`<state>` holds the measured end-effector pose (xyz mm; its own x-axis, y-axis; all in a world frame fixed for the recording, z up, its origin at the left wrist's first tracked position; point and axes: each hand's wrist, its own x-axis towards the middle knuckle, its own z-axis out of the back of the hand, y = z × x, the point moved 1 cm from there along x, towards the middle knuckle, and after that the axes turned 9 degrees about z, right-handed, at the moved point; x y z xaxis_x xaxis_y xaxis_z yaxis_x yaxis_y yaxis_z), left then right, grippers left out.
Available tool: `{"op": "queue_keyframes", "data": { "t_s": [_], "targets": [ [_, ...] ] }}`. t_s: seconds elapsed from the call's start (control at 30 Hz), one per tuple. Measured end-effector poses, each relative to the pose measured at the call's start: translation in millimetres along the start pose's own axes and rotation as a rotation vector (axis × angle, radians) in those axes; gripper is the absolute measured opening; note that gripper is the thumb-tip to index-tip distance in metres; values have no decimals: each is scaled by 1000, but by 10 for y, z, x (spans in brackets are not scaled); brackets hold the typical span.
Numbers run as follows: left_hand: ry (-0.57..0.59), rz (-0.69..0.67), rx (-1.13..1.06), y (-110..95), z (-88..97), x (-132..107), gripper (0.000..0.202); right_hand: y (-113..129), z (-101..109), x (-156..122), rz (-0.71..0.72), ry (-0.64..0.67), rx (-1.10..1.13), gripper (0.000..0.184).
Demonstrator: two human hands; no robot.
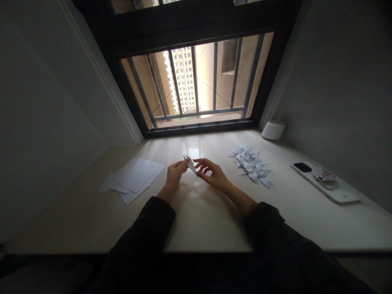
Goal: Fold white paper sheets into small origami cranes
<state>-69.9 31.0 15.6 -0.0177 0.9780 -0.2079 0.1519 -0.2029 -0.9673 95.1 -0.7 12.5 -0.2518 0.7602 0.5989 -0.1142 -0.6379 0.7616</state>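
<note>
Well inside the ledge's front edge (208, 250), left hand (175, 172) pinches paper (191, 166).

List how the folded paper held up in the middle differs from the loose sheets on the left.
The folded paper is narrow and pointed; the loose sheets are broad and flat. The folded paper looks much smaller in outline than the loose sheets. The left hand holds the folded paper, while the loose sheets lie overlapping on the pale surface. Both look white.

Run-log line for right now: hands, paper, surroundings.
left hand: pinches folded paper | right hand: at its lower end | left side: loose sheets | right side: folded pieces, phone
</note>
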Motion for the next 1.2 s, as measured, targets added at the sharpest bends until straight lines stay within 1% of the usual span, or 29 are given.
{"op": "queue_keyframes", "data": {
  "t_s": [0.1, 0.17, 0.33, 0.47, 0.6, 0.7, 0.8, 0.9, 1.0, 1.07, 1.13, 1.2],
  "targets": [
    [7, -26, 25, -4, -8, -8, 37, 12, 19, -3, 51, 38, -38, 38],
    [5, -47, 52, -13, -15, -16, 36, -2, 24, -2, 51, 54, -32, 34],
    [5, -103, 110, -34, -32, -38, 34, -35, 18, 11, -44, 55, 63, 35],
    [23, -183, 134, -50, -37, -59, 30, -43, 12, 17, -107, 66, 145, 35],
    [39, -252, 184, -71, -37, -83, 28, -60, 12, 16, -124, 69, 176, 34],
    [44, -265, 217, -78, -48, -94, 29, -58, 11, 11, -84, 55, 125, 29],
    [65, -239, 214, -69, -68, -92, 29, -18, 14, 0, 22, -1, -38, 22],
    [88, -189, 204, -42, -82, -85, 30, 35, 38, -20, 136, -56, -235, 23],
    [129, -115, 213, -3, -90, -82, 32, 63, 88, -37, 267, -37, -421, 23],
    [184, -30, 189, 22, -101, -86, 33, 61, 119, -44, 346, 0, -522, 20],
    [232, 72, 132, 32, -118, -98, 34, 51, 134, -46, 400, 0, -560, 15],
    [238, 122, 90, 15, -133, -120, 34, 43, 126, -46, 434, -32, -525, 13]
  ]
}}
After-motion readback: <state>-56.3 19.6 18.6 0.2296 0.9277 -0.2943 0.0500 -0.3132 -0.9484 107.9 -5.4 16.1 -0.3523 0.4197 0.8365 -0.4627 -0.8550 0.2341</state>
